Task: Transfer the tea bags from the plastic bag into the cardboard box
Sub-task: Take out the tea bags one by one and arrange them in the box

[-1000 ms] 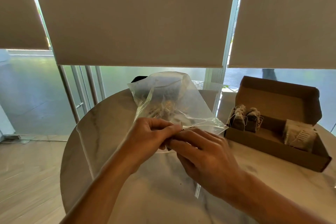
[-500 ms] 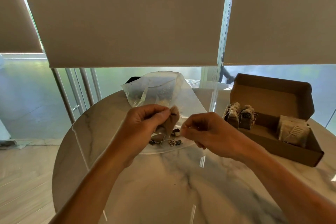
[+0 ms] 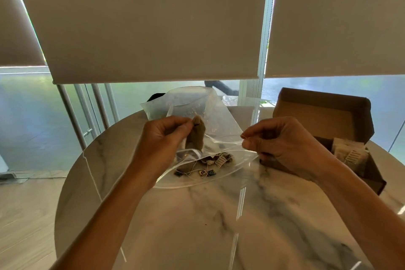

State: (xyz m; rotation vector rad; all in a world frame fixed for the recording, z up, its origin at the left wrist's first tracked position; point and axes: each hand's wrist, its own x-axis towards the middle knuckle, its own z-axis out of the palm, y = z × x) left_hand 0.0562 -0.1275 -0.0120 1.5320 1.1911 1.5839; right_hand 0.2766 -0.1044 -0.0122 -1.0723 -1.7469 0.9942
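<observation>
My left hand [image 3: 163, 138] pinches the top of one tea bag [image 3: 197, 136] between thumb and fingers, its grip closed on it, the bag hanging upright above the mouth of the plastic bag [image 3: 197, 105]. My right hand [image 3: 282, 144] is apart from the left, fingers curled, its grip pinching a thin string [image 3: 230, 136] that runs toward the tea bag. More tea bags [image 3: 203, 166] and their tags lie inside the plastic bag, which rests on the marble surface [image 3: 197, 226]. To the right sits the open box [image 3: 328, 116], partly hidden by my right hand, with a few tea bags [image 3: 350, 153] lying in its right end.
</observation>
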